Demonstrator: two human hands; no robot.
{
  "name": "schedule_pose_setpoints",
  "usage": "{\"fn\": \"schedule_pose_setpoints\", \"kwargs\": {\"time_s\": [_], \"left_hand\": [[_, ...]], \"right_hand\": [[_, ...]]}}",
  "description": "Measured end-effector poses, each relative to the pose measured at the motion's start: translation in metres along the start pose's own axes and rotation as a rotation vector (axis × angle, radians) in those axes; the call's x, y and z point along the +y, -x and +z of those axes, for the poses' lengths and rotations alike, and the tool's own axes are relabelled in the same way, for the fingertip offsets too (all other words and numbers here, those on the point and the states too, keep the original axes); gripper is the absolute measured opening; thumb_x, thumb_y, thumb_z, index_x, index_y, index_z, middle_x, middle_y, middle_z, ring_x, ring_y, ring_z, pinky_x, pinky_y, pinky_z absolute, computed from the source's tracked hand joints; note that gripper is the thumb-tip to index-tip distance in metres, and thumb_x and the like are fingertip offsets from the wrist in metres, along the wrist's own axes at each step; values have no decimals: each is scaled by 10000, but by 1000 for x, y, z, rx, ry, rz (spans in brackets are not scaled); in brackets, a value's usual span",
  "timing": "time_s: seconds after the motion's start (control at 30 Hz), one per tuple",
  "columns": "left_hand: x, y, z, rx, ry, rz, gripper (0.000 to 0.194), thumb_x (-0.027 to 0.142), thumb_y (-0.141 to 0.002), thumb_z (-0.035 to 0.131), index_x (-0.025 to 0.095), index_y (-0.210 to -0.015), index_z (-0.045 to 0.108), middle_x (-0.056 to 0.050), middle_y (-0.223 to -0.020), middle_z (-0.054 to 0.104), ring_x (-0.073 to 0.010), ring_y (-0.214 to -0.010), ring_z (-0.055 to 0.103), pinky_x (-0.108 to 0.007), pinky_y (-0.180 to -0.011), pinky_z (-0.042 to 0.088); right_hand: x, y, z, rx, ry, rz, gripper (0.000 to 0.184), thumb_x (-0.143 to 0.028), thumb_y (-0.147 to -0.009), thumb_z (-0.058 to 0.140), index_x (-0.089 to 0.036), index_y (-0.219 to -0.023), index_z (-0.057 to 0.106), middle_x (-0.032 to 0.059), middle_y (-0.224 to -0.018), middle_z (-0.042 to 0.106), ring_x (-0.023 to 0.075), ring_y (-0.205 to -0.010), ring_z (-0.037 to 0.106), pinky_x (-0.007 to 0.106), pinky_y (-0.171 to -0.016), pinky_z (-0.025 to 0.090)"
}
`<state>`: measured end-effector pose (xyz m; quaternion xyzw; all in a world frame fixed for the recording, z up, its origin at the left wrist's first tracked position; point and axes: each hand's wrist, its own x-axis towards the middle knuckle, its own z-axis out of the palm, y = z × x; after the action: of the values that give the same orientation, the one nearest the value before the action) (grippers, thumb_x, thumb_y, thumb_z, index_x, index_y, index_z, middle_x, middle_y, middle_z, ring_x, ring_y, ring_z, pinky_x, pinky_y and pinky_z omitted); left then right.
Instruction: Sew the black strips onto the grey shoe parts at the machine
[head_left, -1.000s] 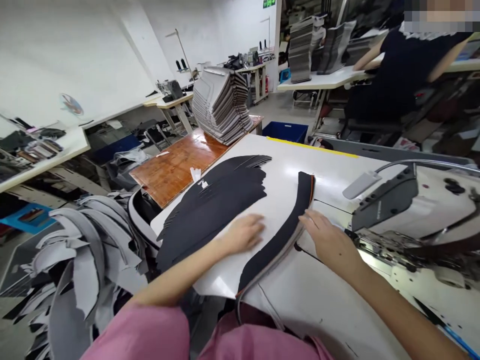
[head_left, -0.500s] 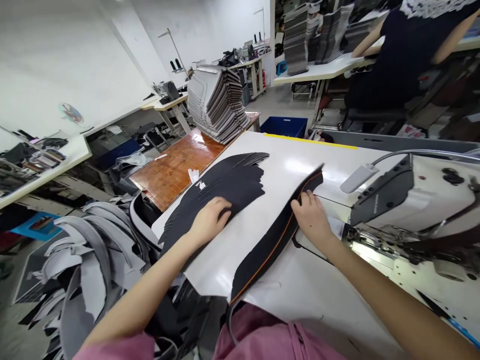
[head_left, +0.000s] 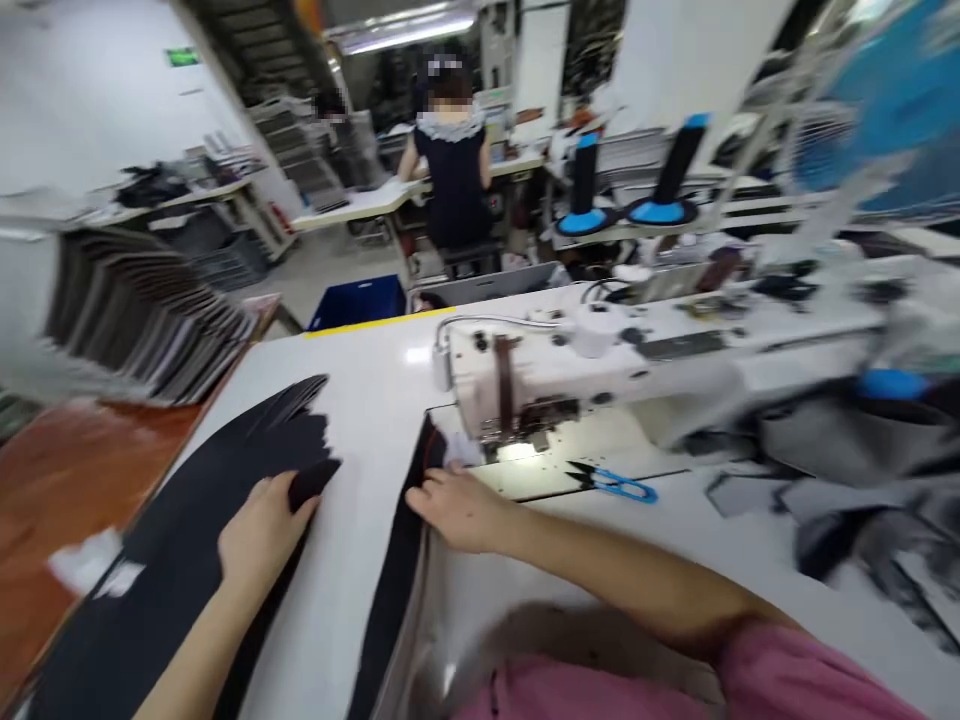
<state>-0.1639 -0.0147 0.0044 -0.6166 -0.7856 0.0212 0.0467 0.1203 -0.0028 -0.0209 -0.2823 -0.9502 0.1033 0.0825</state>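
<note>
While the left hand (head_left: 259, 530) pinches a black fabric piece (head_left: 313, 482) between thumb and fingers, the right hand (head_left: 463, 510) rests, fingers together, on a black strip (head_left: 386, 600); whether they pinch it, I cannot tell. Left of the left fingers lie stacked fabric panels (head_left: 180, 500); beyond the right fingers, a sewing machine (head_left: 652, 378); to their right, thread snips (head_left: 624, 487) on the bench (head_left: 367, 385).

a dusty-pink top (head_left: 600, 692) clothes the torso, its cloth plain and softly creased. the right sleeve (head_left: 802, 670) is the same pink, loose and rounded, with its hem near the elbow. the right forearm (head_left: 607, 565) and left forearm (head_left: 191, 645) are bare and slim. the left hand (head_left: 259, 530) and right hand (head_left: 461, 510) are bare too, with a small spot on the back of the right one.
</note>
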Motion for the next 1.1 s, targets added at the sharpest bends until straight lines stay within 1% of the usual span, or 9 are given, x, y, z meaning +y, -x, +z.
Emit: {"fn": "schedule_pose_setpoints", "kwargs": {"time_s": [0.1, 0.17, 0.23, 0.37, 0.47, 0.67, 0.83, 0.97, 1.1], "left_hand": [[8, 3, -18, 210, 105, 139, 384, 429, -903, 335, 370, -1234, 522, -4, -1058, 624, -249, -891, 646, -345, -634, 490], [19, 11, -42, 400, 137, 236, 412, 434, -912, 332, 556, -1303, 379, 78, -1091, 617, -221, -893, 650, -327, -618, 476], [30, 13, -68, 481, 98, 323, 457, 428, -915, 344, 639, -1316, 284, 137, -1140, 612, -197, -862, 655, -309, -596, 459], [52, -5, -92, 429, -29, 507, 364, 332, -936, 341, 412, -1207, 569, 105, -1193, 635, -164, -876, 661, -280, -630, 491], [75, -13, -77, 375, 3, 746, 329, 217, -910, 391, 252, -1099, 658, 21, -1175, 666, -153, -946, 663, -250, -716, 526], [138, 20, -15, 247, 45, 1091, 298, 109, -910, 416, 180, -1087, 644, -62, -1168, 669, -153, -869, 657, -256, -694, 532], [163, 41, 4, 145, 32, 1055, 216, 163, -915, 466, 152, -1027, 650, -67, -1146, 672, -183, -822, 601, -289, -645, 509], [161, 45, 4, 77, 110, 978, 265, 161, -901, 463, 162, -1109, 627, -52, -1152, 661, -213, -928, 543, -334, -732, 503], [156, 43, 4, -29, 129, 1010, 394, 118, -884, 452, 132, -1270, 533, -81, -1244, 593, -225, -1081, 474, -348, -859, 489]], "right_hand": [[9, -2, 14, 88, 92, -46, 142, -107, -863, 431, -150, -929, 549, 65, -909, 584, 243, -999, 520, 431, -874, 396], [12, -9, 19, 83, 106, -17, 161, -121, -881, 420, -147, -923, 573, 67, -947, 578, 247, -1035, 515, 449, -923, 378], [16, -21, 17, 46, 75, 56, 166, -148, -876, 449, -152, -967, 588, 65, -982, 575, 238, -1007, 542, 462, -929, 381], [19, -34, 1, -15, 17, 117, 191, -215, -901, 441, -170, -981, 608, 50, -974, 582, 195, -804, 595, 456, -835, 434], [10, -15, -4, -23, -18, 53, 237, -219, -937, 390, -181, -977, 621, 51, -950, 588, 178, -785, 592, 427, -824, 437], [-10, 54, 9, 8, -66, 42, 205, -159, -911, 432, -169, -918, 637, 126, -1088, 574, 224, -990, 567, 408, -863, 422], [0, 78, 19, 87, -66, 43, 209, -178, -925, 450, -201, -996, 646, 91, -1116, 605, 251, -1150, 478, 447, -968, 363], [6, 84, 22, 111, -67, 30, 255, -165, -930, 438, -190, -1101, 625, 84, -1187, 608, 227, -1155, 489, 388, -905, 400], [5, 88, 23, 158, -87, 52, 279, -125, -896, 466, -148, -1126, 623, 97, -1264, 588, 235, -1221, 466, 385, -956, 385]]}}
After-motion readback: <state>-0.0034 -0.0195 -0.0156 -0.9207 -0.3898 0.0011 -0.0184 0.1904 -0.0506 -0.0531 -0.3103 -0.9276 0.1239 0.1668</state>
